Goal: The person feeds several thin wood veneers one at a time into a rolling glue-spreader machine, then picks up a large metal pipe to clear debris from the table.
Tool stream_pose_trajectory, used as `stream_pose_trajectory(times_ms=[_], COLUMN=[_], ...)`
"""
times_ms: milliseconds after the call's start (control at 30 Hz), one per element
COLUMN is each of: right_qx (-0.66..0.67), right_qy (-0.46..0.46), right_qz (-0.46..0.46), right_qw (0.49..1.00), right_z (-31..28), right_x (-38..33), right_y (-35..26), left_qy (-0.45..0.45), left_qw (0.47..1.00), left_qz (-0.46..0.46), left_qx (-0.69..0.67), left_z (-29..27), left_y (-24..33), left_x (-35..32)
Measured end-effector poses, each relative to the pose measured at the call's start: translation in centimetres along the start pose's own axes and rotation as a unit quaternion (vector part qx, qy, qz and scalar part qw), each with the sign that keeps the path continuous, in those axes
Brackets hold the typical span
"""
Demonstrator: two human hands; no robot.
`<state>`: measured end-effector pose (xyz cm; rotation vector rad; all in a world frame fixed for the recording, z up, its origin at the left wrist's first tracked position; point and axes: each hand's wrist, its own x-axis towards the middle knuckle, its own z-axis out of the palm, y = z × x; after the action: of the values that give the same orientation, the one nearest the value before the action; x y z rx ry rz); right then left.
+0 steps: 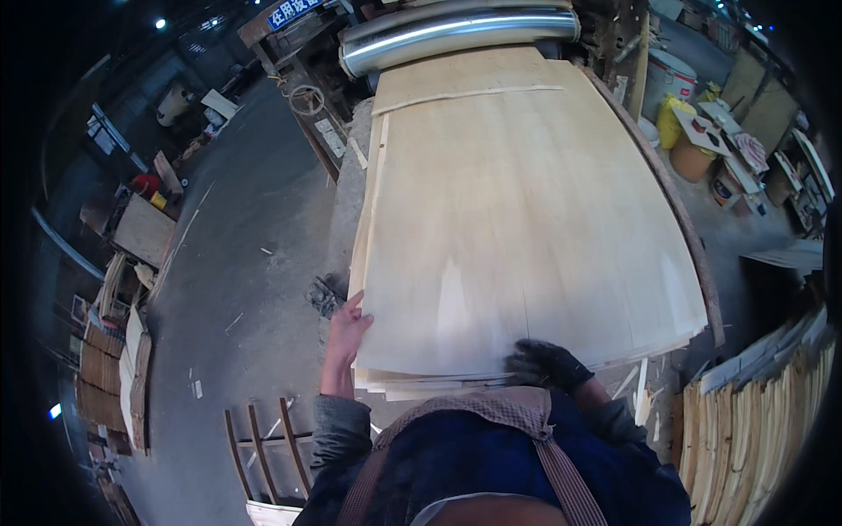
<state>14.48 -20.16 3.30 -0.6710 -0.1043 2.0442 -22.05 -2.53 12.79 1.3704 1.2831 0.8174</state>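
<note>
A large pale wood veneer sheet (pixel 517 219) lies on top of a stack of similar sheets (pixel 421 384) in front of me. My bare left hand (pixel 349 329) rests flat against the near left corner of the stack, fingers apart. At the near edge, my right hand (pixel 545 364) wears a dark glove, its fingers curled over the sheet's edge. A thin strip of veneer (pixel 465 95) lies across the far end of the top sheet.
A shiny metal roller (pixel 456 35) sits at the far end of the stack. Grey concrete floor (pixel 254 245) runs along the left, with wood piles (pixel 114 368). Upright veneer strips (pixel 754 421) stand at the right, buckets (pixel 693 153) beyond. A wooden frame (pixel 263 438) lies near my left.
</note>
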Motion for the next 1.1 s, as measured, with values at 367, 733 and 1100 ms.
stream_pose_trajectory(times_ms=[367, 733, 1100], right_qx=[-0.264, -0.008, 0.076], right_qy=[0.242, 0.155, 0.037], right_qz=[-0.128, -0.134, -0.271], right_qw=[0.925, 0.979, 0.959], right_z=[1.4, 1.2, 3.4], right_x=[-5.4, 3.7, 19.6], right_y=[3.3, -6.2, -15.6], left_qy=[0.024, 0.099, 0.141], left_qw=[0.984, 0.994, 0.93], left_qz=[0.023, -0.039, -0.053], left_qx=[-0.175, -0.024, 0.336], left_z=[-1.4, -0.7, 3.5], left_y=[0.8, -4.5, -9.4], left_x=[-3.4, 1.6, -0.4])
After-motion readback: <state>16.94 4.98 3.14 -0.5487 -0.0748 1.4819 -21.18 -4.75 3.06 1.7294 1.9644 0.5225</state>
